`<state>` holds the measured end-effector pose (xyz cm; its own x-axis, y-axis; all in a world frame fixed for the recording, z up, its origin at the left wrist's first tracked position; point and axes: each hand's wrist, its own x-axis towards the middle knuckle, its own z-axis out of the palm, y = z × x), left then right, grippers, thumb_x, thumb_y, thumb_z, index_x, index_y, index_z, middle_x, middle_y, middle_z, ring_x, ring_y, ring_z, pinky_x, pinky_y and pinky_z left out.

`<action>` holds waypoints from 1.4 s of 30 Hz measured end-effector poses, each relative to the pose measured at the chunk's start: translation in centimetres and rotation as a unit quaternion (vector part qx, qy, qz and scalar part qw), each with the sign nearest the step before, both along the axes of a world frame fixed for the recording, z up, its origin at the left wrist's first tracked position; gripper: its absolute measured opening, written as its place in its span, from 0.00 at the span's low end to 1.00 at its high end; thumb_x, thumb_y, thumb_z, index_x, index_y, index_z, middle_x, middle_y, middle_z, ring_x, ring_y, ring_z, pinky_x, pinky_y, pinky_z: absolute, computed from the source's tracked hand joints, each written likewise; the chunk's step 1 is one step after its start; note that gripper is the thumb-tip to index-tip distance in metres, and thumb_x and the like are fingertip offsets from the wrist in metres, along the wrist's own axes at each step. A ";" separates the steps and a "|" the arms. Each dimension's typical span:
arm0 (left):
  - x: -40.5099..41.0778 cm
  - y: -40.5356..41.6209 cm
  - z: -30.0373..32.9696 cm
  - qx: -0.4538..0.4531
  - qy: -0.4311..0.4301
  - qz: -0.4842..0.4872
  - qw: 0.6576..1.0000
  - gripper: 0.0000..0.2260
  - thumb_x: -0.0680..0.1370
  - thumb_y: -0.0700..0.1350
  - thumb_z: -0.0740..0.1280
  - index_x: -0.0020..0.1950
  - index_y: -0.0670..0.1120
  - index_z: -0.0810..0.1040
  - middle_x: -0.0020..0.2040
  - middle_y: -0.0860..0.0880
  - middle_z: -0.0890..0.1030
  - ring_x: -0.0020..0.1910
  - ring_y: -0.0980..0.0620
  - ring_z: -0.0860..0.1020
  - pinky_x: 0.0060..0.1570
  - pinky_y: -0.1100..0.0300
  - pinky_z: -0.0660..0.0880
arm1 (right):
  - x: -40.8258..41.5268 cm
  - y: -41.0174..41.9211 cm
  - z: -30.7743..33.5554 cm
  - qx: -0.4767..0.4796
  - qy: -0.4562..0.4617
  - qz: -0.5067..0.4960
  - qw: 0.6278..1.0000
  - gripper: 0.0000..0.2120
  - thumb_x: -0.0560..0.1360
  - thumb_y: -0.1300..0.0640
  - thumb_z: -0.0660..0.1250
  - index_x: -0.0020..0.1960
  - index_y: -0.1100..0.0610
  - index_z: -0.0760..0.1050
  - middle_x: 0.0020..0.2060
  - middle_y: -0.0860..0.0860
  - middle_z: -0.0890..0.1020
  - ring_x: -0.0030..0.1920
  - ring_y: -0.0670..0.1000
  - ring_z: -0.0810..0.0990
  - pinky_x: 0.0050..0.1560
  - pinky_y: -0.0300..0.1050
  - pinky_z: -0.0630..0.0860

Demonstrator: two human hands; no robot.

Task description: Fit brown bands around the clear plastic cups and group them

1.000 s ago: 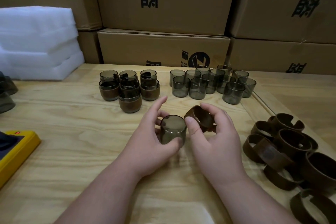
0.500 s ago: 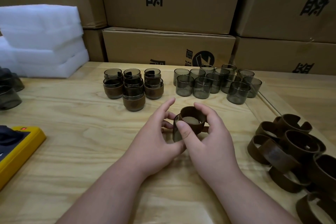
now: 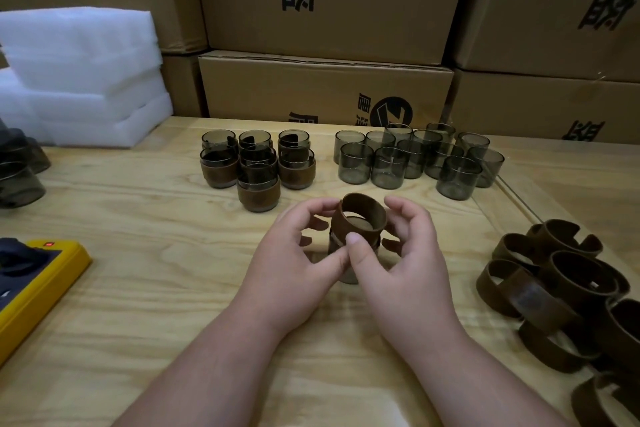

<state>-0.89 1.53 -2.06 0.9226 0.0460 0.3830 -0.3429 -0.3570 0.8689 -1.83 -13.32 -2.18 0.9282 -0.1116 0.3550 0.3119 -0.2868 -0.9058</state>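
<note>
A smoky clear cup (image 3: pixel 349 270) stands upside down on the wooden table (image 3: pixel 138 288), between my hands. A brown band (image 3: pixel 360 220) sits tilted over its top end. My left hand (image 3: pixel 294 256) holds the cup and band from the left, thumb low on the cup. My right hand (image 3: pixel 398 253) grips the band, thumb pressed on its front. Several banded cups (image 3: pixel 258 166) stand grouped at the back left. Several bare cups (image 3: pixel 415 156) stand at the back right. Loose brown bands (image 3: pixel 561 284) lie piled at the right.
Stacked cardboard boxes (image 3: pixel 325 87) wall off the back of the table. White foam sheets (image 3: pixel 79 76) lie at the back left, more dark cups (image 3: pixel 19 170) at the left edge. A yellow device (image 3: pixel 38 284) sits at the front left.
The band was beside the cup in my right hand a second ago. It now sits over the cup's top end, and both hands have closed in around it.
</note>
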 end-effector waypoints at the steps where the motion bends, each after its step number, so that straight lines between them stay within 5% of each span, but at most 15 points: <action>1: -0.1 0.0 0.1 -0.001 -0.006 0.000 1.000 0.21 0.68 0.54 0.75 0.59 0.66 0.76 0.58 0.59 0.82 0.58 0.61 0.79 0.57 0.60 0.75 | 0.0 0.0 -0.1 0.003 -0.006 -0.008 1.000 0.23 0.72 0.51 0.76 0.59 0.35 0.68 0.57 0.32 0.81 0.59 0.29 0.75 0.52 0.23 0.70; 8: -0.5 0.2 0.3 -0.012 -0.016 -0.038 0.999 0.18 0.72 0.49 0.73 0.61 0.61 0.79 0.60 0.63 0.82 0.63 0.61 0.79 0.64 0.54 0.76 | 0.3 -0.1 0.1 0.038 -0.029 -0.022 0.999 0.14 0.72 0.46 0.75 0.54 0.37 0.74 0.53 0.32 0.79 0.56 0.36 0.79 0.49 0.32 0.76; 12: -0.3 0.3 0.4 -0.044 -0.029 -0.013 0.999 0.12 0.74 0.49 0.72 0.56 0.60 0.82 0.56 0.64 0.84 0.61 0.60 0.80 0.66 0.53 0.74 | 0.2 0.2 0.2 0.064 -0.024 -0.025 0.997 0.23 0.66 0.37 0.72 0.59 0.33 0.70 0.57 0.33 0.81 0.61 0.38 0.78 0.62 0.51 0.77; 15: -0.2 0.3 0.4 -0.069 -0.030 0.001 0.997 0.13 0.74 0.48 0.72 0.57 0.60 0.80 0.54 0.64 0.84 0.58 0.59 0.81 0.63 0.55 0.75 | 0.2 0.1 0.2 0.064 -0.010 -0.025 0.998 0.26 0.67 0.37 0.74 0.61 0.34 0.68 0.57 0.33 0.83 0.61 0.38 0.79 0.63 0.55 0.78; 20: 0.1 0.6 0.2 -0.072 0.003 0.000 0.997 0.20 0.79 0.41 0.74 0.66 0.61 0.78 0.52 0.63 0.83 0.56 0.62 0.81 0.62 0.54 0.76 | 0.4 -0.4 0.3 0.068 -0.002 -0.045 0.997 0.15 0.71 0.46 0.78 0.53 0.40 0.75 0.51 0.35 0.85 0.54 0.39 0.83 0.58 0.53 0.81; 25: 0.4 0.8 0.1 -0.117 0.050 -0.024 0.992 0.17 0.79 0.41 0.72 0.61 0.61 0.82 0.60 0.55 0.85 0.62 0.58 0.81 0.61 0.60 0.78 | 0.4 0.0 0.2 0.078 -0.002 -0.008 0.997 0.13 0.74 0.56 0.77 0.52 0.42 0.77 0.52 0.35 0.85 0.53 0.36 0.83 0.57 0.49 0.82; 29: 0.4 0.7 0.1 -0.160 0.054 -0.040 0.985 0.14 0.78 0.36 0.72 0.58 0.53 0.83 0.54 0.56 0.87 0.58 0.58 0.84 0.52 0.68 0.78 | 0.5 -0.1 0.3 0.039 -0.017 -0.017 0.999 0.12 0.75 0.53 0.74 0.53 0.38 0.77 0.53 0.37 0.83 0.57 0.37 0.80 0.59 0.47 0.79; 34: 0.6 0.9 0.2 -0.145 0.067 -0.029 0.987 0.23 0.70 0.50 0.77 0.64 0.59 0.79 0.55 0.59 0.87 0.60 0.58 0.83 0.61 0.55 0.76 | 0.3 -0.1 0.3 -0.010 -0.046 -0.027 0.999 0.18 0.76 0.52 0.73 0.60 0.36 0.73 0.56 0.37 0.78 0.59 0.40 0.77 0.59 0.43 0.76; 37: 0.6 0.9 0.2 -0.147 0.063 -0.012 0.987 0.21 0.65 0.54 0.78 0.57 0.60 0.84 0.54 0.56 0.87 0.59 0.56 0.83 0.66 0.49 0.76 | 0.4 -0.1 0.1 0.010 -0.040 -0.023 0.999 0.18 0.76 0.56 0.74 0.58 0.37 0.73 0.53 0.36 0.81 0.59 0.41 0.79 0.58 0.42 0.74; 42: 0.5 0.8 0.1 -0.185 0.063 -0.035 0.980 0.19 0.65 0.50 0.78 0.55 0.52 0.83 0.54 0.56 0.87 0.58 0.58 0.84 0.60 0.62 0.80 | 0.5 -0.3 0.1 0.016 -0.027 -0.004 1.000 0.14 0.77 0.58 0.72 0.54 0.40 0.77 0.52 0.31 0.81 0.54 0.33 0.79 0.47 0.26 0.74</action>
